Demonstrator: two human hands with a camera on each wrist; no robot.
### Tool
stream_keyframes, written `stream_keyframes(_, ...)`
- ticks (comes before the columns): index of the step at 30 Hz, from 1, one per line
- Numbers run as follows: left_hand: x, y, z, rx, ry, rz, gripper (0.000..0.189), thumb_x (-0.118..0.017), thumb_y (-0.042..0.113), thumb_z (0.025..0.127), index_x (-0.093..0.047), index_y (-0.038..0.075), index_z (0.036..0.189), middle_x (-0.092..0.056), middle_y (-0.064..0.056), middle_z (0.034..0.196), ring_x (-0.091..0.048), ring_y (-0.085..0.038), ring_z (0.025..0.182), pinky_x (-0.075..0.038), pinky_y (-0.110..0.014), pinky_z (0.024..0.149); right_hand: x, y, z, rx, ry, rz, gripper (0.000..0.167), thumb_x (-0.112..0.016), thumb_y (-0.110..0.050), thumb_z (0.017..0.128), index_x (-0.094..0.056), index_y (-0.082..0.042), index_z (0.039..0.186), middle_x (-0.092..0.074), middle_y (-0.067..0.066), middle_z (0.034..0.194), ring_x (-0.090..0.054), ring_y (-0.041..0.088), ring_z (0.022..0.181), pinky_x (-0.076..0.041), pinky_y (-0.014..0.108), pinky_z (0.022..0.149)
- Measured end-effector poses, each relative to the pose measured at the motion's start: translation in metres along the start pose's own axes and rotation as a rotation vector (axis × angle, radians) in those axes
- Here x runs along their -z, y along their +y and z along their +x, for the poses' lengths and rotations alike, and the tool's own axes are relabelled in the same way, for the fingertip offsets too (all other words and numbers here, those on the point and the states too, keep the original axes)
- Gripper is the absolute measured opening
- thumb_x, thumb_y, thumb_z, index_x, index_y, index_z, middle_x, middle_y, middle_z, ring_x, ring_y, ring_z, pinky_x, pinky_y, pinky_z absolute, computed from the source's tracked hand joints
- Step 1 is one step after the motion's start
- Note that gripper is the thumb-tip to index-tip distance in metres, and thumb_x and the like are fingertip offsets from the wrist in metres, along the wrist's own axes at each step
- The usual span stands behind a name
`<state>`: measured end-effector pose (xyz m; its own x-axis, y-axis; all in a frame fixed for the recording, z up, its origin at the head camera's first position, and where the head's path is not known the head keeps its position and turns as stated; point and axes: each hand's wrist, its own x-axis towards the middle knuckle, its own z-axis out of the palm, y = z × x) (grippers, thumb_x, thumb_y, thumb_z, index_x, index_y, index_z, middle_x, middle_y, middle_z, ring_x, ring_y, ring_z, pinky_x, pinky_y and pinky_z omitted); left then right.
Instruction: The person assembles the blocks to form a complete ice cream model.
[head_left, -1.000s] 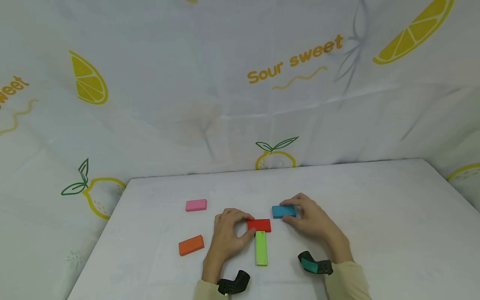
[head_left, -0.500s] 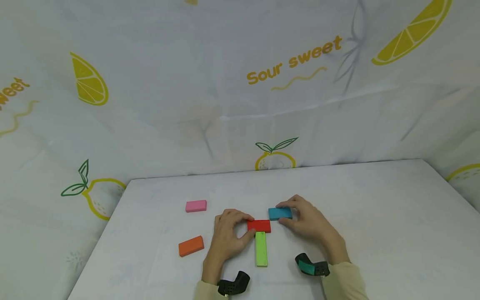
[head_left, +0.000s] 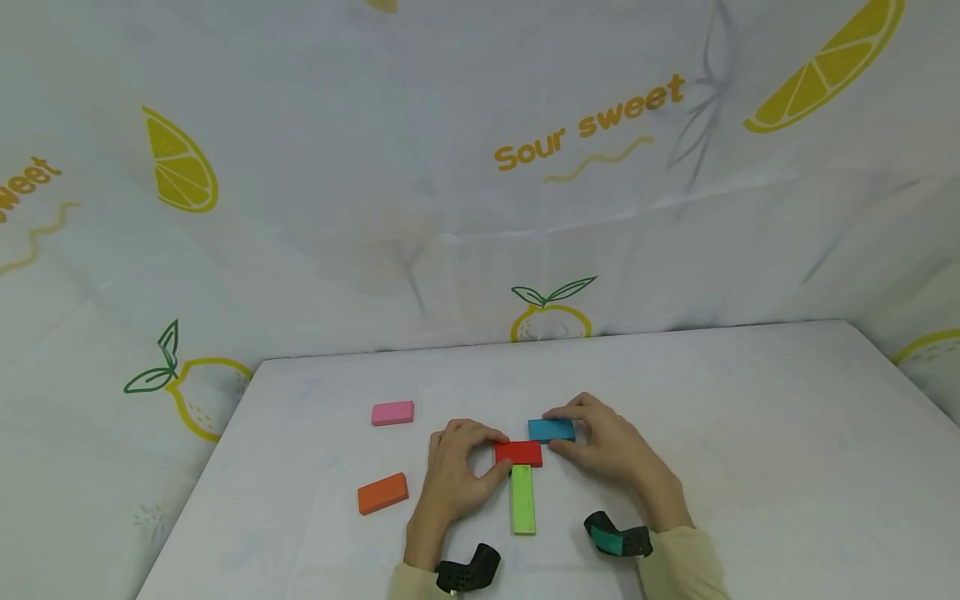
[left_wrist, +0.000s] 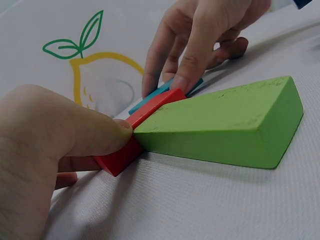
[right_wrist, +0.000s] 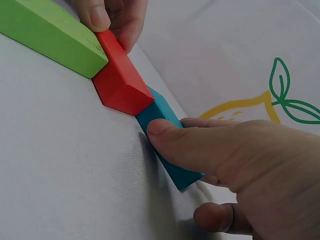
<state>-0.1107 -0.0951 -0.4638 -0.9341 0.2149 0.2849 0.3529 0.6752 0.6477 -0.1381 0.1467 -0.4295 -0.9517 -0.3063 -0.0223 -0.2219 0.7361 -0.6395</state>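
A red block point(head_left: 519, 452) lies crosswise at the far end of a green block point(head_left: 522, 500), the two touching. My left hand point(head_left: 459, 467) pinches the red block near its left end, thumb on the near side and fingers behind. Just beyond the red block's right end, a blue block point(head_left: 550, 430) lies between the thumb and fingers of my right hand point(head_left: 611, 442). In the right wrist view the blue block point(right_wrist: 175, 160) meets the far corner of the red block point(right_wrist: 121, 80). My right fingertips behind the blue block are partly hidden there.
On the left part of the white table point(head_left: 787, 467) lie a pink block point(head_left: 392, 413) and an orange block point(head_left: 382, 493). A lemon-print cloth point(head_left: 337, 183) hangs behind the table's back edge.
My right hand has slid the blue block leftward and slightly nearer, up to the red block. My left hand, the red block and the green block have stayed in place.
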Motion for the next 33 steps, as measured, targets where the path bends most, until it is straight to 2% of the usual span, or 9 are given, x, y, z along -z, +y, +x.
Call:
stream_keyframes(6,0.0,0.001,0.001,0.015,-0.012,-0.005,0.021,-0.077,0.03,0.085,-0.077,0.026,0.106,-0.075,0.011,0.106,-0.056,-0.014,0.115,-0.037,-0.045,0.1,0.002,0.001,-0.001,-0.015,-0.016,0.031,0.041,-0.08,-0.03,0.088,-0.073,-0.02,0.126,-0.062,0.003,0.117,-0.054,0.014,0.092,-0.045,0.025,0.068)
stream_keyframes(11,0.0,0.001,0.001,0.023,-0.011,-0.006,0.021,-0.077,0.029,0.085,-0.077,0.026,0.106,-0.074,0.011,0.106,-0.056,-0.014,0.116,-0.038,-0.044,0.1,0.012,0.011,-0.006,-0.043,-0.005,0.079,0.047,-0.08,-0.033,0.087,-0.07,-0.017,0.13,-0.061,0.006,0.12,-0.051,0.014,0.08,-0.045,0.023,0.066)
stream_keyframes(15,-0.001,0.001,0.001,0.027,-0.007,-0.002,0.021,-0.076,0.029,0.085,-0.077,0.026,0.106,-0.075,0.011,0.106,-0.056,-0.014,0.116,-0.038,-0.044,0.1,0.017,0.018,-0.008,-0.035,-0.005,0.09,0.048,-0.079,-0.033,0.088,-0.07,-0.015,0.13,-0.062,0.007,0.12,-0.05,0.015,0.079,-0.045,0.022,0.065)
stream_keyframes(26,-0.001,0.0,0.001,0.023,-0.005,0.0,0.021,-0.077,0.029,0.085,-0.076,0.026,0.106,-0.075,0.011,0.106,-0.056,-0.014,0.116,-0.038,-0.047,0.102,0.014,0.014,-0.008,-0.015,-0.014,0.054,0.04,-0.079,-0.033,0.089,-0.074,-0.018,0.125,-0.061,0.008,0.12,-0.052,0.016,0.09,-0.045,0.025,0.069)
stream_keyframes(33,-0.001,0.001,0.001,0.026,-0.009,-0.015,0.022,-0.077,0.03,0.086,-0.077,0.026,0.107,-0.075,0.01,0.106,-0.056,-0.014,0.117,-0.038,-0.047,0.102,0.009,0.011,-0.005,-0.009,-0.011,0.024,0.04,-0.079,-0.034,0.088,-0.075,-0.02,0.125,-0.061,0.006,0.117,-0.056,0.021,0.105,-0.051,0.033,0.08)
